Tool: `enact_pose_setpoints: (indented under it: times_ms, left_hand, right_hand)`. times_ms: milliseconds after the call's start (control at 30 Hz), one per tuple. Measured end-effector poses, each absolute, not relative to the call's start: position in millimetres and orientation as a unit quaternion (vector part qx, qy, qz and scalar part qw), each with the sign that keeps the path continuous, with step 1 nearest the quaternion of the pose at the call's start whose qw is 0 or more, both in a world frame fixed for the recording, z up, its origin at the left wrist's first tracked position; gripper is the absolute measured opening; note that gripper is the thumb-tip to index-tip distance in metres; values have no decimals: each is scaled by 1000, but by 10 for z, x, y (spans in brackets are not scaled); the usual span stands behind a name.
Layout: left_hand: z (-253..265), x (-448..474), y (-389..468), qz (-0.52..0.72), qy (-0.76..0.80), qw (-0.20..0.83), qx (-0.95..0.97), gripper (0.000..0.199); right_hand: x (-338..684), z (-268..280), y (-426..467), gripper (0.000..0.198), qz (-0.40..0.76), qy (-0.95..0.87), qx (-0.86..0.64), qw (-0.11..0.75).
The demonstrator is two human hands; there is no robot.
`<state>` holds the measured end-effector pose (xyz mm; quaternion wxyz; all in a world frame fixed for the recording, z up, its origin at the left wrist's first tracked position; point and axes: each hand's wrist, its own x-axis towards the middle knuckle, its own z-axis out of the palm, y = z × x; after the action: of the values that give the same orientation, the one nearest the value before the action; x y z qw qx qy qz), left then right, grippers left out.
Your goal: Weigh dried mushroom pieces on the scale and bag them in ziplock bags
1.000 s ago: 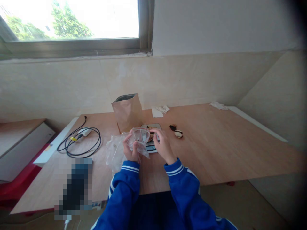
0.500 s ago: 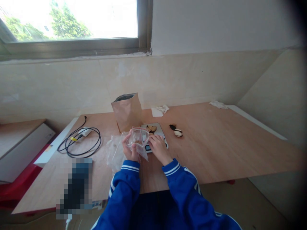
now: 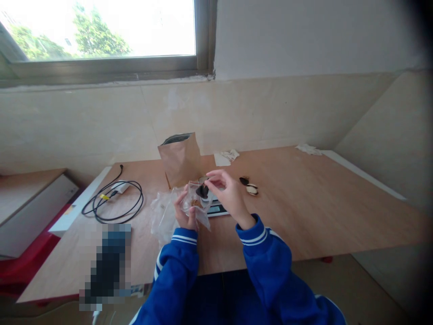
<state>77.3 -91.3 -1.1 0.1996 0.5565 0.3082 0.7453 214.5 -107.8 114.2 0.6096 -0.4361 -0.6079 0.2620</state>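
Observation:
A clear zip bag (image 3: 204, 217) is held by its mouth in my left hand (image 3: 184, 214), fingers around one side and thumb at the front. Inside the bag lies a brownish piece (image 3: 196, 204). My right hand (image 3: 232, 195) pinches a dark dried mushroom (image 3: 202, 192) at the bag's opening; whether it is inside the rim I cannot tell. Under the right hand sits a flat kitchen scale (image 3: 217, 210), its display showing and much of its plate hidden by the hand. More dried mushrooms (image 3: 251, 189), dark with pale undersides, lie right of the scale.
Behind my left hand stands an open kraft paper pouch (image 3: 181, 160). More clear plastic bags (image 3: 162, 214) lie to the left, beyond them a coiled black cable (image 3: 96, 205). Crumpled tissue (image 3: 232, 155) is at the back; a pixelated dark object (image 3: 110, 259) is front left.
My right hand has lifted off the scale and moved up, now with a dark dried mushroom at the bag's mouth. My left hand keeps its hold on the bag.

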Motion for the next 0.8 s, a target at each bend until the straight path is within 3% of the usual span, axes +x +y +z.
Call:
enact_pose_setpoints:
  times_ms: [233,533,667,800]
  left_hand:
    - [-20,739,-931,729,310,182,582,43]
    - [39,765,-973,737,319,186,566,45]
    - [84,795,-1008,742,333,192,550,44]
    - [92,807,-1008,745,327,205,544,46]
  right_hand:
    - [2295,745,-839,25,165,-625,-512,566]
    - [2389,122,-467,29,42,-750,-562,346]
    - [2403,145,-462,22,33,-742,-581,332]
    - [2399,273,-511,20,50,-707,-595,379]
